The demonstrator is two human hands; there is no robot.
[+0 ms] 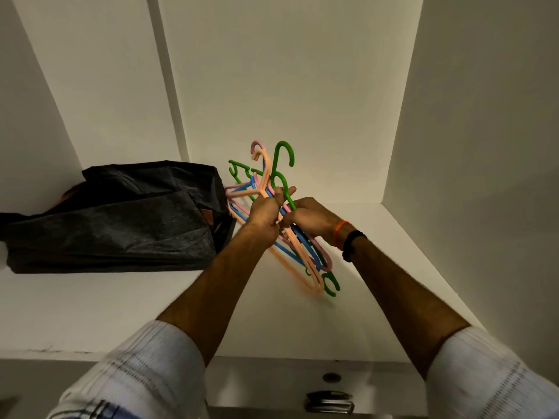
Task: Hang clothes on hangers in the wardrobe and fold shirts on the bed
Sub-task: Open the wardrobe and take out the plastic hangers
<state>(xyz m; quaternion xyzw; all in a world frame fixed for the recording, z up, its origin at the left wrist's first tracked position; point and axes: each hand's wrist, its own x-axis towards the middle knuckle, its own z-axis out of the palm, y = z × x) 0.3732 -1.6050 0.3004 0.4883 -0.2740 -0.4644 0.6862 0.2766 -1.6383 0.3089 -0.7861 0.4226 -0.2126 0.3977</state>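
Observation:
A tangled bundle of plastic hangers [302,252] in green, orange, pink and blue is held above a white wardrobe shelf [121,309]. My left hand [266,214] grips the bundle near its necks, fingers curled round the orange and pink ones. My right hand [308,217] grips the same bundle just to the right, around a green hanger's neck [284,179]. Several hooks stick up above my hands. The lower ends of the hangers hang down over the shelf between my forearms.
A dark grey fabric bag [121,219] lies on the shelf's left side, touching the back wall. White wardrobe walls [472,116] close in the right side and back. A metal handle [329,400] shows on the panel below the shelf edge.

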